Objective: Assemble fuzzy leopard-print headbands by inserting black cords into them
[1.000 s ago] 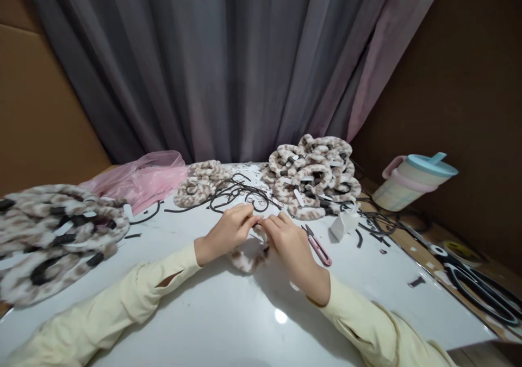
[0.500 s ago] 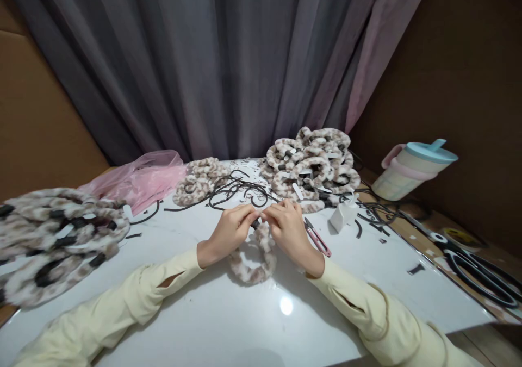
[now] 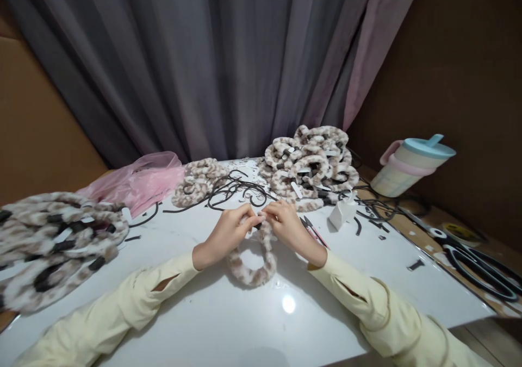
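Observation:
A fluffy white-and-brown ring (image 3: 253,273) hangs below my hands, just over the white tabletop. My left hand (image 3: 230,230) pinches at the top of this loop, near a dark section of it. Fingertip to fingertip with it, my right hand (image 3: 287,226) is closed on the same top part. What exactly lies between the fingertips is hidden. Beside my right wrist lies a pair of pink thread snips (image 3: 314,231), partly covered by the hand.
Furry rings are heaped at left (image 3: 61,247), middle (image 3: 199,182) and back right (image 3: 312,166). Dark cord (image 3: 232,190) lies tangled between them. A pink plastic bag (image 3: 138,179), a white crumpled piece (image 3: 342,212), large scissors (image 3: 473,266) and a lidded cup (image 3: 408,166) surround the workspace.
The fluffy ring has turned and come into fuller view below my hands. Both hands stay together at its top, their fingers shifting slightly. The view has moved a little.

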`<state>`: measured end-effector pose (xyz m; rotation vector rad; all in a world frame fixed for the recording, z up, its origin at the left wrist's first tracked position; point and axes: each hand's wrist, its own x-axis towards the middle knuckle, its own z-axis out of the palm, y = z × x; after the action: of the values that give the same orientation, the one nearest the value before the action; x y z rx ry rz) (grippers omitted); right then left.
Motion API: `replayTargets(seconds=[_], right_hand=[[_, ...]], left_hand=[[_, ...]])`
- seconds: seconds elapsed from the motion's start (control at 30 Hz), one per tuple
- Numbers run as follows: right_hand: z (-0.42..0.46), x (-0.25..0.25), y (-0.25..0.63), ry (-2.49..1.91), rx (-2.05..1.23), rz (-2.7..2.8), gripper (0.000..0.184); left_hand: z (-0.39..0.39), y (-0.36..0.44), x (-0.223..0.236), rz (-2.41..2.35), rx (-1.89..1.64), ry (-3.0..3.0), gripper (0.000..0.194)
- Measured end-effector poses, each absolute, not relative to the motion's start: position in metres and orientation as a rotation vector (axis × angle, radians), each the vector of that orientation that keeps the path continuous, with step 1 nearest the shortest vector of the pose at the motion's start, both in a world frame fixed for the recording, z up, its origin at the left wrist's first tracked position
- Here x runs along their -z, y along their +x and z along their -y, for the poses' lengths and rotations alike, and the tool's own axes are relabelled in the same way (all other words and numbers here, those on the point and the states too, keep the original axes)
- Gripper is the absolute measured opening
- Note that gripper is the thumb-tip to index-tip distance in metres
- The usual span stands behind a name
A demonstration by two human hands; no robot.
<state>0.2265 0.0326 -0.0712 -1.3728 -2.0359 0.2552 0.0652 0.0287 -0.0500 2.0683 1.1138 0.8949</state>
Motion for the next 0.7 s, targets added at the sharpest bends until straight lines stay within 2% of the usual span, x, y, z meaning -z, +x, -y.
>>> replayTargets(seconds=[0.13, 0.3, 0.4, 0.57, 0.7], right_hand=[[-0.029, 0.064, 0.227, -1.335, -0.198, 1.956, 0.014], [-0.004, 0.050, 0.219, -1.177, -0.121, 1.878, 0.022], [0.006, 0.052, 0.212, -1.335, -0.128, 2.062, 0.023], [0.004, 0.064, 0.205, -1.662, 0.114, 2.217, 0.032], [-0.003, 0.069, 0.202, -1.657, -0.215, 2.118, 0.026]], left_hand=[[-0.038, 0.064, 0.054, -1.149, -0.945, 1.890, 0.027], [-0.049, 0.063, 0.056, -1.093, -1.103, 1.494, 0.032], [-0.051, 0.062, 0.051, -1.013, -1.086, 1.178, 0.035], [-0.052, 0.062, 0.046, -0.958, -1.012, 0.908, 0.033], [-0.049, 0.065, 0.047, -0.939, -0.951, 0.861, 0.028]])
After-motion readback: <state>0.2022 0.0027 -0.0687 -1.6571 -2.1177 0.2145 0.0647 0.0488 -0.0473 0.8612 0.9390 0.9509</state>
